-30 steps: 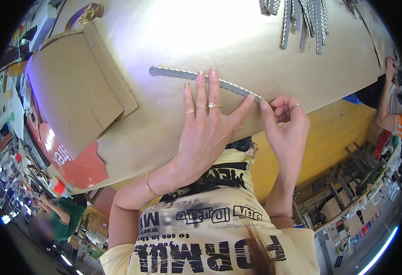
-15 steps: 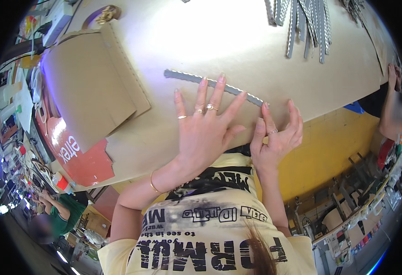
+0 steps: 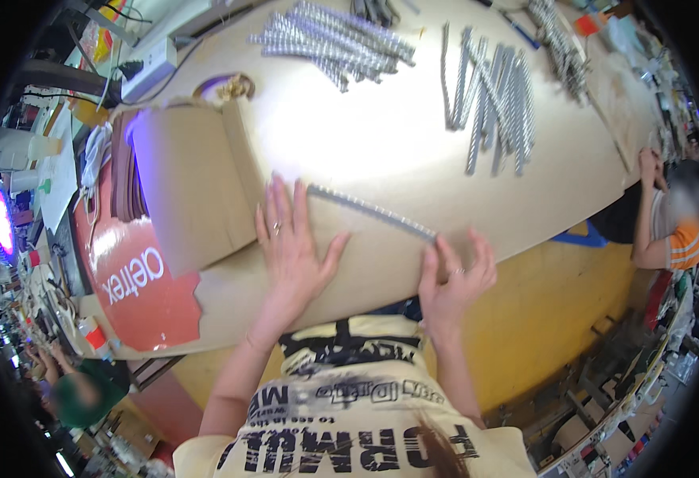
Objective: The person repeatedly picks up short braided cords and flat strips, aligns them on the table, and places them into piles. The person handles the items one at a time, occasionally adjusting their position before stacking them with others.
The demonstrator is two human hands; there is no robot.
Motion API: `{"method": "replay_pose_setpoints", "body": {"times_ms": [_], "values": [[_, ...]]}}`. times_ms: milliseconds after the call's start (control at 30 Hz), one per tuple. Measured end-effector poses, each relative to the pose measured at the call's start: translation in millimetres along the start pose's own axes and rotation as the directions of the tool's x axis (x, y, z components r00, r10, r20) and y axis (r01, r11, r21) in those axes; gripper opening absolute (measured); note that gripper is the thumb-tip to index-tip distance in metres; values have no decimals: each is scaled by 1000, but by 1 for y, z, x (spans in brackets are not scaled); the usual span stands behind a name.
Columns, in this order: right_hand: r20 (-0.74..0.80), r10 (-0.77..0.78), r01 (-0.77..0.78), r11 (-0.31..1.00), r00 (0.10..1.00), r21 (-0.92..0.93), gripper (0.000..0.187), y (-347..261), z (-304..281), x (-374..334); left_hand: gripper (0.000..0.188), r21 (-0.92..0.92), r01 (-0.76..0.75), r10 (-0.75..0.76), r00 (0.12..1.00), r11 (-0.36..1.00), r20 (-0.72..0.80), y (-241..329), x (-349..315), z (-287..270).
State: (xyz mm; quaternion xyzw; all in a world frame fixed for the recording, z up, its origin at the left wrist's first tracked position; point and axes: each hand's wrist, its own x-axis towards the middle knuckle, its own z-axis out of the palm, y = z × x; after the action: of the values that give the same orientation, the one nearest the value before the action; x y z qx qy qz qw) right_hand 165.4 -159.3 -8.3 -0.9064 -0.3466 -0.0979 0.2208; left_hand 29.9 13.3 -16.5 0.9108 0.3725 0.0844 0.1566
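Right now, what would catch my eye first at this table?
Probably the two hands: the left hand lies flat on the tan table at one end of a thin silvery strip, and the right hand pinches its other end at the table's near edge. Beyond them, silvery coils lie in bright heaps, with folded cardboard to the left.

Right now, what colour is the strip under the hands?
Silvery grey strip, beaded texture, clearest in the head view.
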Motion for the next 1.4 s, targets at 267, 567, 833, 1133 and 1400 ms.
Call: {"method": "replay_pose_setpoints", "body": {"times_ms": [267, 567, 833, 1133, 1400], "values": [[226, -89, 46, 981, 970, 188, 22, -25, 2, 27, 84, -82, 1, -5, 999, 997, -40, 0, -3, -2], [182, 139, -213, 843, 973, 495, 15, -9, -13, 63, 86, -114, -22, 13, 997, 993, -72, -7, -6, 5], [-404, -141, 144, 989, 904, -23, 20, -3, 0, 166, 36, -711, -168, 101, 986, 682, -136, 14, -10, -47], [13, -460, 450, 873, 888, 188, 27, -96, 108, 234, 13, -439, -858, 312, 508, 267, -803, 99, 2, -159], [36, -433, 425, 896, 901, 130, 28, -103, 128, 250, 16, -123, -902, 67, 165, 413, -984, 144, -2, -161]]}}
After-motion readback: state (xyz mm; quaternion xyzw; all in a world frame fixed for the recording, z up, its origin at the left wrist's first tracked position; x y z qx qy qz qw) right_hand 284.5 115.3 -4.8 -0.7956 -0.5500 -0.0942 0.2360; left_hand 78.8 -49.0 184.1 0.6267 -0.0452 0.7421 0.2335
